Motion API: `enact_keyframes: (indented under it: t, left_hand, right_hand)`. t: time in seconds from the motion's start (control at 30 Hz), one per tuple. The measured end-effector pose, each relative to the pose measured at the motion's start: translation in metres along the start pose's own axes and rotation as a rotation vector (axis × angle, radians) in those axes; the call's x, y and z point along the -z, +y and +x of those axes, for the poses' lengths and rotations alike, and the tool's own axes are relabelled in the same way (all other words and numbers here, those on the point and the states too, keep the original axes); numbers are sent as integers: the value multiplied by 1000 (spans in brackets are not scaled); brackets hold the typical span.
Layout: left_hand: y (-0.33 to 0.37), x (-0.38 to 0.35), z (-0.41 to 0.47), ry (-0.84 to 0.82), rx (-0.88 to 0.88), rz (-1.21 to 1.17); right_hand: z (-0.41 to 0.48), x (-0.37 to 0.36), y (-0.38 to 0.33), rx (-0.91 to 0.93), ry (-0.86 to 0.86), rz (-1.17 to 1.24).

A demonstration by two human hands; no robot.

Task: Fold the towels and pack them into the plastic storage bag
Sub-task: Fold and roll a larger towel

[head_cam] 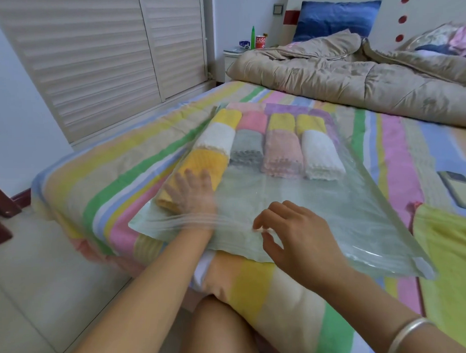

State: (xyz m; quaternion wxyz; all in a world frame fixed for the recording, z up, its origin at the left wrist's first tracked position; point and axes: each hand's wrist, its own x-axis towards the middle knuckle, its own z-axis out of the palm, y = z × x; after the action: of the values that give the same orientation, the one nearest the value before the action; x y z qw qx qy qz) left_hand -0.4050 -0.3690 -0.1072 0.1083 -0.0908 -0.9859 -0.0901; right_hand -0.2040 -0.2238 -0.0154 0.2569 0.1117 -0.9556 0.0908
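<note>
I see the plastic storage bag [293,195] lying flat on the striped bed sheet [107,165], its mouth edge nearest me, w/ both hands at that near end. My left hand [191,195] is inside the bag, reached in through the opening up to the wrist, seen blurred through the clear film. Fingers are spread and flat, palm down, pressed against the near end of the orange-yellow towel [197,169]; not gripping it as far as I can tell. My right hand [294,232] is outside, on top of the bag's near edge, just right of the left wrist. Thumb and forefinger are curled toward each other at the zip strip [265,229], looks like a light pinch on the film, other fingers loose; can't say for sure it's closed on the plastic.

Beyond the hands, inside the bag, folded towels sit in rows. The left row runs straight away from the left hand: orange-yellow one, then a white towel [217,137], then a yellow one behind. Ahead of the right hand are a grey towel [245,149], a pink towel [280,153] and another white one, w/ more pink and yellow pieces at the far end.

Right of the right hand, outside the bag, a yellow-green towel [451,253] lies open on the sheet. A silver bangle [409,331] is on the right wrist.
</note>
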Motion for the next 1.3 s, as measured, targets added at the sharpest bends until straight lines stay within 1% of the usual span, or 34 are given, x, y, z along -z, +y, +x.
enact_keyframes:
  t: [0.03, 0.1, 0.2, 0.23, 0.27, 0.3, 0.37, 0.4, 0.43, 0.47, 0.5, 0.53, 0.6, 0.67, 0.7, 0.77, 0.83, 0.9, 0.97, 1.03, 1.13, 1.2, 1.23, 1.3]
  left_hand:
    - [-3, -2, 2, -6, 0, -33]
    - [-6, 2, -1, -42, 25, -5]
    - [5, 16, -15, -10, 92, 59]
    - [9, 21, -25, 32, 93, 58]
    - [16, 28, -38, 30, 80, 45]
    - [24, 35, -56, -14, 44, 42]
    - [47, 46, -102, -164, -71, 15]
    - [60, 56, -128, -265, -122, -13]
    - [74, 67, -153, -353, -187, -28]
    - [87, 77, -176, -395, -263, -32]
    - [102, 88, -196, -404, -345, -40]
    - [118, 100, -213, -378, -436, -64]
    - [154, 119, -242, -271, -636, -176]
    - [192, 128, -267, -177, -845, -426]
    - [212, 128, -278, -169, -936, -536]
    - [253, 122, -299, -228, -1080, -656]
    - [291, 110, -318, -308, -1179, -677]
    - [322, 94, -336, -338, -1230, -679]
    - [344, 77, -348, -343, -1273, -664]
    - [358, 63, -355, -301, -1329, -598]
    - [364, 53, -356, -214, -1426, -547]
    - [360, 51, -354, -164, -1487, -567]
    - [358, 49, -354, -142, -1497, -594]
    - [355, 47, -354, -134, -1450, -668]
  right_hand:
    - [0, -4, -3, 4, -7, -4]
    - [-2, -8, -5, 5, -20, 2]
    - [-6, -7, -3, -31, -37, 28]
    - [-8, -7, -1, -49, -47, 51]
    - [-11, -5, 0, -67, -65, 80]
    - [-14, -4, 1, -84, -91, 119]
    - [-26, 1, 5, -108, -134, 175]
    - [-36, 5, 10, -121, -133, 175]
    - [-48, 10, 17, -150, -115, 161]
    - [-65, 16, 25, -196, -85, 147]
    - [-85, 23, 37, -257, -51, 136]
    - [-108, 32, 49, -327, -16, 127]
    - [-161, 58, 76, -490, 33, 91]
    - [-221, 92, 100, -659, 67, 5]
    - [-252, 111, 110, -751, 79, -47]
    - [-313, 152, 123, -908, 97, -142]
    - [-368, 189, 130, -1033, 92, -223]
    - [-413, 215, 136, -1090, 85, -280]
    - [-442, 230, 141, -1054, 89, -319]
    - [-457, 240, 146, -978, 54, -335]
    - [-476, 248, 155, -742, 4, -392]
    - [-488, 251, 158, -620, -33, -415]
    - [-491, 253, 160, -590, -43, -428]
    - [-496, 256, 164, -535, -31, -488]
